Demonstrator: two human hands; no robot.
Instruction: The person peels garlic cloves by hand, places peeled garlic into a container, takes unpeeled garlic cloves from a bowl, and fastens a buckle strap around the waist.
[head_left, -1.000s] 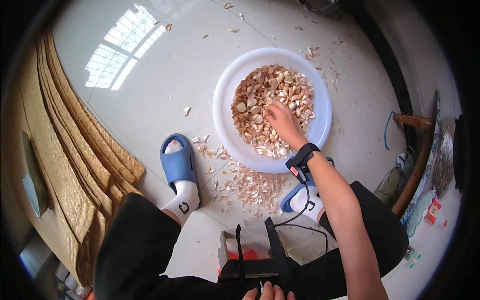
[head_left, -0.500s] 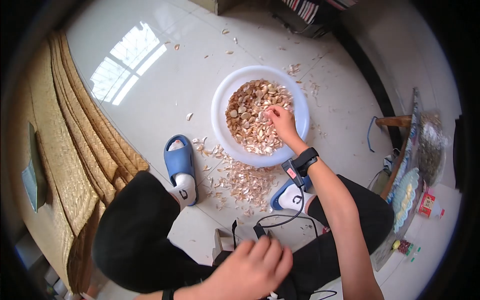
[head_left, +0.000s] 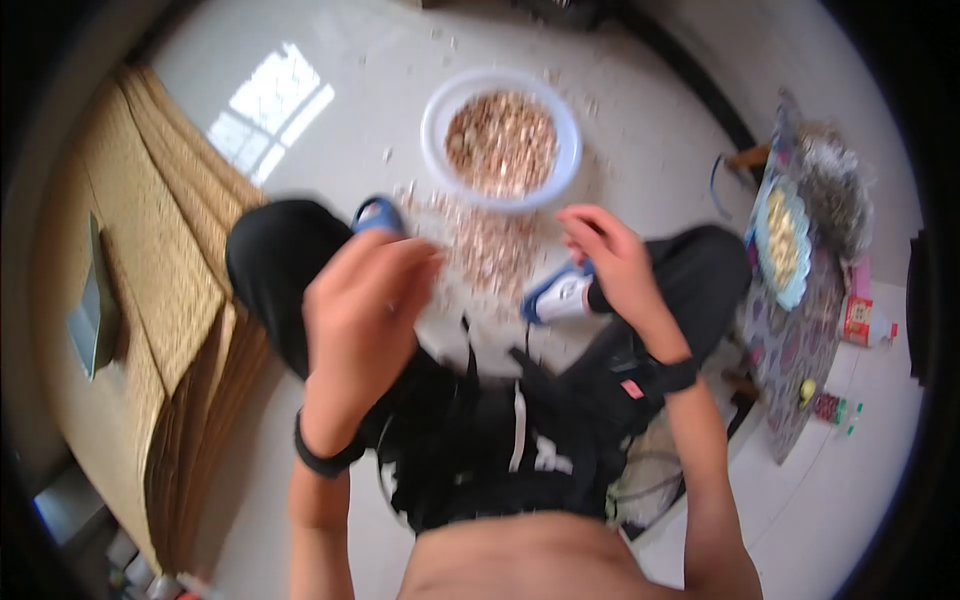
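Between mats [head_left: 165, 210] and table [head_left: 800, 370], near the basin [head_left: 569, 150], left hand [head_left: 360, 310] and right hand [head_left: 620, 265] hover, fingers [head_left: 595, 220] blurred, closure unclear.

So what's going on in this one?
A person's left hand and right hand are raised, blurred; whether either holds anything I cannot tell. Neither is in the round white plastic basin of brownish garlic cloves on the pale, shiny floor. Pale papery peelings lie scattered on its near side.
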